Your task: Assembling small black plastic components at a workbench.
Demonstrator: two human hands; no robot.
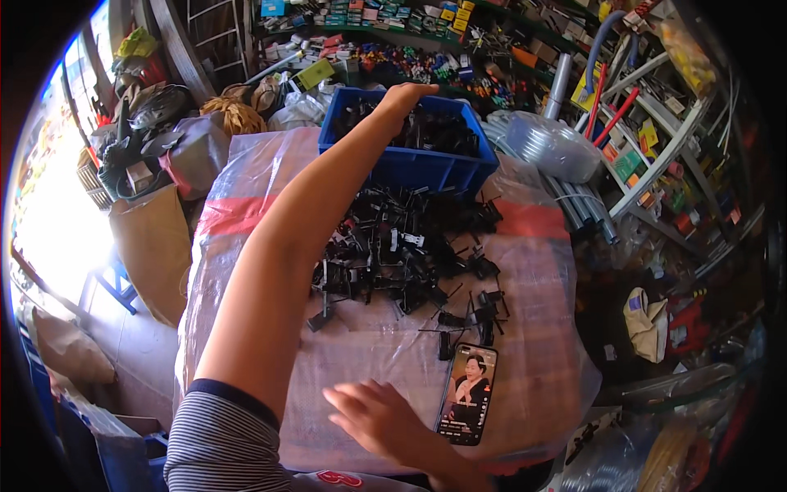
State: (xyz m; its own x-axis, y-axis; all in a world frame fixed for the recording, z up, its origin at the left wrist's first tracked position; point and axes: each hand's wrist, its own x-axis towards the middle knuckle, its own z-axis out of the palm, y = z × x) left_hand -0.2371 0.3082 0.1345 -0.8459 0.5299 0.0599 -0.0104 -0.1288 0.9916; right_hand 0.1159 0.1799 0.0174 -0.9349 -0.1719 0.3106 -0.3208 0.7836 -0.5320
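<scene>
A blue plastic crate [426, 164] full of small black parts stands at the far side of the table. My left arm stretches across the table to it. My left hand [403, 100] is at the crate's far rim, its fingers bent over the edge and partly hidden. In front of the crate lies a loose heap of small black plastic parts with thin rods [385, 246], a few white bits among them. My right hand [373, 414] hovers near the front of the table, fingers apart and holding nothing. Just right of it lies a phone [467, 394] with its screen lit.
Clear plastic sheeting with a red band [533, 220] covers the table. Coils of clear hose [553, 148] and grey pipes crowd its right side, by a metal rack [656, 172]. Sacks and bags [152, 246] stand on the left. Shelves of small boxes [369, 16] line the back.
</scene>
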